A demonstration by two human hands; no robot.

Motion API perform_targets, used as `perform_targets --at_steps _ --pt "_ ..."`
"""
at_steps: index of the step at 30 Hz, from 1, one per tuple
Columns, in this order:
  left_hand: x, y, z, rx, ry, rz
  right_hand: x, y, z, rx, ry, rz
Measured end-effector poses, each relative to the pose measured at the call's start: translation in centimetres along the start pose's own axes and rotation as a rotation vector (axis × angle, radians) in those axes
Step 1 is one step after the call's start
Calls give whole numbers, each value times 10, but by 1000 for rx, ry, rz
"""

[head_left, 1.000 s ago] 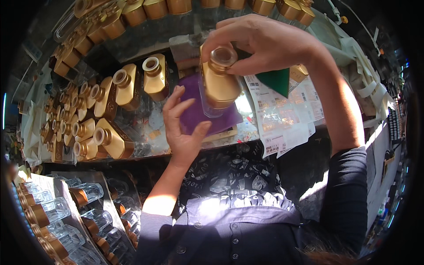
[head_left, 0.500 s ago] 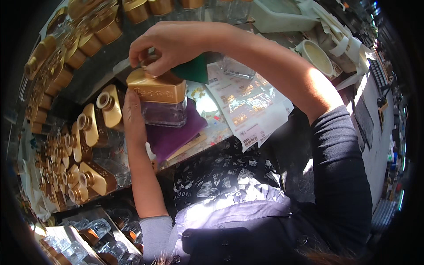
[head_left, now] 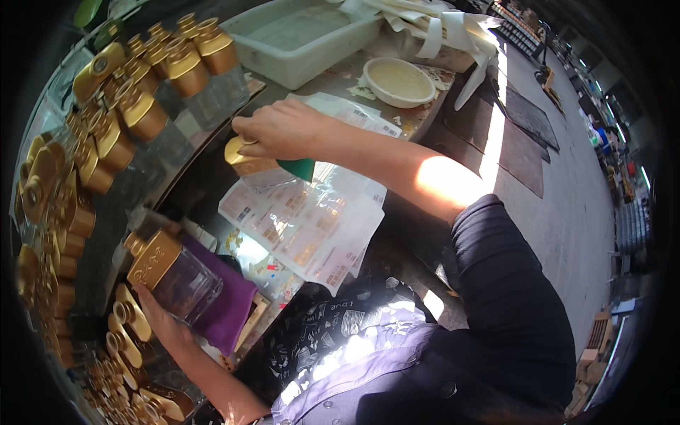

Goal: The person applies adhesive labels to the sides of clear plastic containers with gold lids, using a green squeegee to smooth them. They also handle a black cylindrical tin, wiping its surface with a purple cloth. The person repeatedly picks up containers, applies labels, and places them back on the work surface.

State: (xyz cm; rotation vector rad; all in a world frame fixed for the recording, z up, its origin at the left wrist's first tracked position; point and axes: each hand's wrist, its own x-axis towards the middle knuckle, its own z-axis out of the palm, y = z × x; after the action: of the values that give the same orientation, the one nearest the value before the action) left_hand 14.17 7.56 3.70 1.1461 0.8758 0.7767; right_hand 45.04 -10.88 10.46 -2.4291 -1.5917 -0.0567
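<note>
My left hand point(head_left: 160, 313) grips the side of a clear glass bottle point(head_left: 185, 283) with a gold shoulder and neck. The bottle is over a purple cloth point(head_left: 230, 301), and some of my fingers are hidden behind it. Farther off, my right hand point(head_left: 283, 129) is closed around the neck of a second gold-topped bottle point(head_left: 249, 163), whose glass base meets printed sheets point(head_left: 304, 227). A green piece point(head_left: 299, 168), perhaps cloth or a thin sheet, shows under my right palm.
Many gold-topped glass bottles point(head_left: 142, 113) crowd the left side. At the back are a pale plastic tub point(head_left: 304, 57) and a round white bowl point(head_left: 400, 81). White strips point(head_left: 425, 28) hang beside them. Dark mats point(head_left: 482, 134) lie on the floor to the right.
My right hand has left the near bottle's neck and now holds another bottle over the sheets. My left hand stays with the near bottle. The view has turned rightward.
</note>
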Motion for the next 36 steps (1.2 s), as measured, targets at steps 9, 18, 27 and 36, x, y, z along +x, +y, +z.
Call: perform_targets --at_steps 9,18,27,36 --pt "6 -2 -12 82 3 -34 2 138 -55 79 267 45" --pt "-22 -14 -16 248 65 112 -5 244 -33 -136 230 261" --pt "-32 -14 -9 538 43 258 6 218 -16 -417 280 138" --pt "-46 -15 -2 714 -8 486 71 128 128 72 -189 250"
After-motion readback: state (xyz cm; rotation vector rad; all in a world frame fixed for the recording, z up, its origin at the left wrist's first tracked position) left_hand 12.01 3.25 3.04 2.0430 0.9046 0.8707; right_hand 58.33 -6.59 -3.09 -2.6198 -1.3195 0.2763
